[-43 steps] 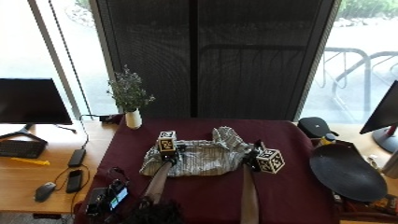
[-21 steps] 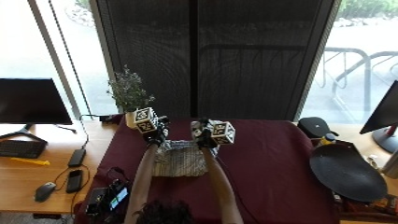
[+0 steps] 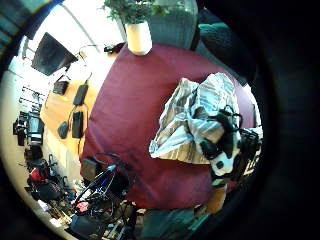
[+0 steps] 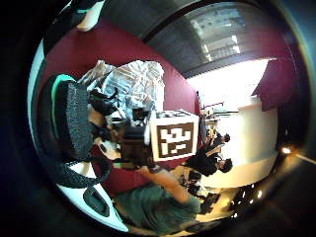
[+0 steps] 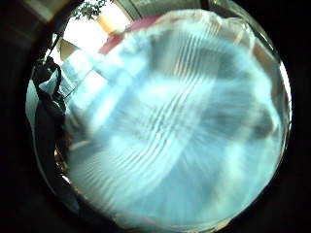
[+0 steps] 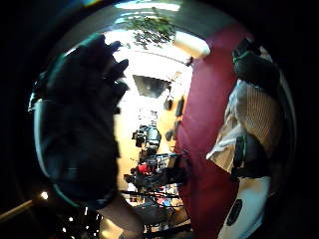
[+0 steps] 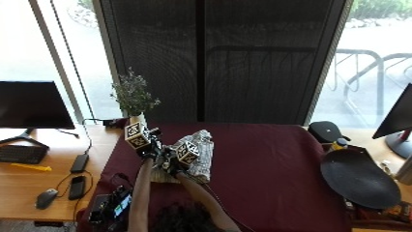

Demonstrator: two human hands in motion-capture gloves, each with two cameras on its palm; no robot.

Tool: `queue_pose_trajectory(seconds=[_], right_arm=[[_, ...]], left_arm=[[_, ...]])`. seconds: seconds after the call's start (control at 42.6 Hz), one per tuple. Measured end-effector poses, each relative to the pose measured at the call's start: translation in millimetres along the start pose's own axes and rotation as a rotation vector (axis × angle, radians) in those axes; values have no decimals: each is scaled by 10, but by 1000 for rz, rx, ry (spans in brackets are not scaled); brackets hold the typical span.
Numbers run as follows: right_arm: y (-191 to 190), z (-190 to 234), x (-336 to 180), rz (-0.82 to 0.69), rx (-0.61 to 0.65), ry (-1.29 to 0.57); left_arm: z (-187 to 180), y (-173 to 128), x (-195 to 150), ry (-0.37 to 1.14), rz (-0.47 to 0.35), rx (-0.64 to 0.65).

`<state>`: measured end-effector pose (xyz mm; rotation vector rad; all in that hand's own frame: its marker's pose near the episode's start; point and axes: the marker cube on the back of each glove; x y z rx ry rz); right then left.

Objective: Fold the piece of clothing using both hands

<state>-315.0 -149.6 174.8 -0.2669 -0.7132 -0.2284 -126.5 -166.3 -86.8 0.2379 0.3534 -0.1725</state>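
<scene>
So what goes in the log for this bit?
task: fold clothing | striped garment bunched on maroon table | right hand on garment | left hand lifted beside it | fold unfinished

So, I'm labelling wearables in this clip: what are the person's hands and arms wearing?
Both the left hand and right hand wear black gloves. The forearms are bare, with no sleeves reaching them.
</scene>
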Motion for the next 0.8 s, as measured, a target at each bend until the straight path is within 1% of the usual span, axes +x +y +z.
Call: queue_pose_trajectory(seconds=[0.047, 0.117, 0.164, 0.211, 0.258, 0.282, 0.329, 0.399, 0.469, 0.516, 0.587, 0.634, 0.728, 0.798], right_arm=[[1, 49, 28, -54, -40, -14], [47, 71, 14, -138, -148, -118], [94, -10, 13, -201, -202, -168], [128, -169, 49, -246, -214, -152], [145, -355, 108, -243, -189, -67], [155, -463, 138, -231, -172, -4], [199, -744, 205, -199, -144, 162], [291, -1213, 334, -128, -121, 441], [388, -1669, 482, -30, -81, 697], [444, -1935, 544, 18, -29, 809], [503, -2274, 649, 68, 87, 920], [538, -2424, 829, 119, 133, 956], [633, -2679, 1223, 216, 226, 947], [716, -2789, 1330, 250, 260, 937]], left_arm=[[-33, 113, 4, -2, -22, -41], [-105, 249, 54, 2, -23, -48], [-63, 247, 64, 5, -10, -52], [53, 167, 41, -9, -4, -55], [175, 55, 14, -33, 0, -47], [185, 48, 32, -43, 7, -39], [104, 149, 137, -66, 29, -33], [17, 304, 279, -116, 44, -68], [30, 337, 371, -164, 51, -79], [69, 321, 421, -183, 57, -61], [199, 270, 504, -169, 97, -37], [272, 288, 571, -180, 119, -29], [415, 392, 671, -320, 85, -17], [605, 337, 704, -360, 82, -26]])
